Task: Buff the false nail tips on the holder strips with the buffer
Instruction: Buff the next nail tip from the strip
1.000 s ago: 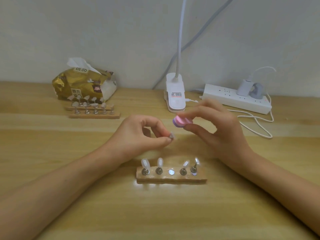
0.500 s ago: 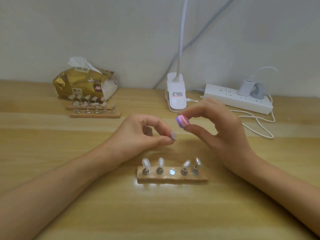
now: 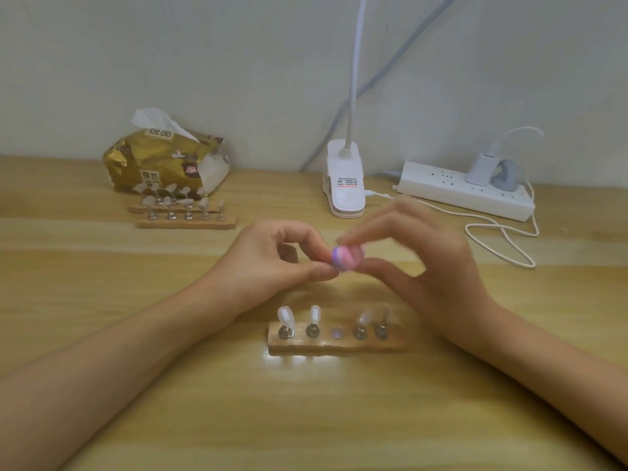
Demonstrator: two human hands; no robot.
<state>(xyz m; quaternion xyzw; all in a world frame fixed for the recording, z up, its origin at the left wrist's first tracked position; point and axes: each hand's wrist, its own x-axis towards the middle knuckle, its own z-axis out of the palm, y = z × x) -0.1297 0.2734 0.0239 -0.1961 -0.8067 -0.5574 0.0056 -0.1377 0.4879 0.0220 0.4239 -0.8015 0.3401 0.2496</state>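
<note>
Buffer pinched by right hand, touching left hand's pinch

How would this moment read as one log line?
left hand: pinched, contents hidden; right hand: holds buffer at left fingertips; near strip: middle slot empty

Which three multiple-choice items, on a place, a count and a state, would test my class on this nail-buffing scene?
1. Where is the tissue pack? A back left B beside the power strip C nearest the person
2. How many nail tips stand on the near holder strip? A two B four C six
3. What is the right hand doing? A lying flat B pinching the buffer C pulling a cable
Key: 1 A, it sits back left; 2 B, two each side of a bare spot; 3 B, it grips the buffer.
</note>
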